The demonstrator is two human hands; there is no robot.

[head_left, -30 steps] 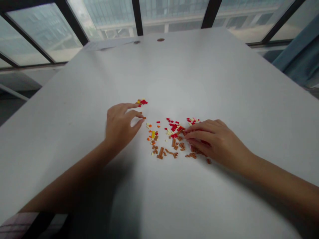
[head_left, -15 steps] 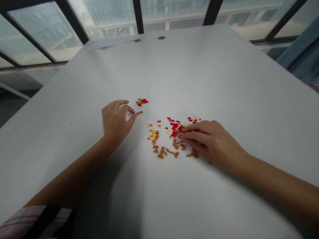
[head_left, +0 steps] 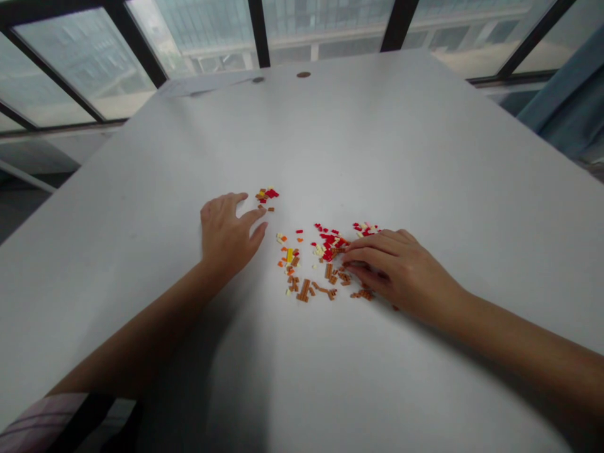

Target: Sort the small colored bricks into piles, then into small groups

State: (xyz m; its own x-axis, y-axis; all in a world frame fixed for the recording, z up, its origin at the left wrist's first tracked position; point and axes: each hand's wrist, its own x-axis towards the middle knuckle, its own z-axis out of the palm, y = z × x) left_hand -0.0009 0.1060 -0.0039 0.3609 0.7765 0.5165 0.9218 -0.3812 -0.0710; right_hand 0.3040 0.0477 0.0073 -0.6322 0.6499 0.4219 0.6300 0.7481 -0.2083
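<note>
My left hand (head_left: pixel 228 231) is open over the table, thumb and fingers apart, with nothing between them. Just beyond its fingertips lie two small brown bricks (head_left: pixel 270 209), close to a little cluster of red, yellow and brown bricks (head_left: pixel 267 194). My right hand (head_left: pixel 394 261) rests on the right side of a larger spread of small toy bricks, its fingertips down among brown and red pieces; whether it pinches one is hidden. In that spread, red bricks (head_left: pixel 329 242) lie at the back, brown bricks (head_left: pixel 304 290) at the front, and a yellow brick (head_left: pixel 289 255) at the left.
Everything lies on a large white table (head_left: pixel 330 138). Two round discs, one of them brown (head_left: pixel 303 75), sit at its far edge. Windows with dark frames (head_left: pixel 259 31) stand behind, and a blue curtain (head_left: pixel 566 104) hangs at the right.
My left thumb and fingers have parted and let go of a brown brick, which now lies near the small cluster. The left hand has shifted slightly right; my right hand has barely moved.
</note>
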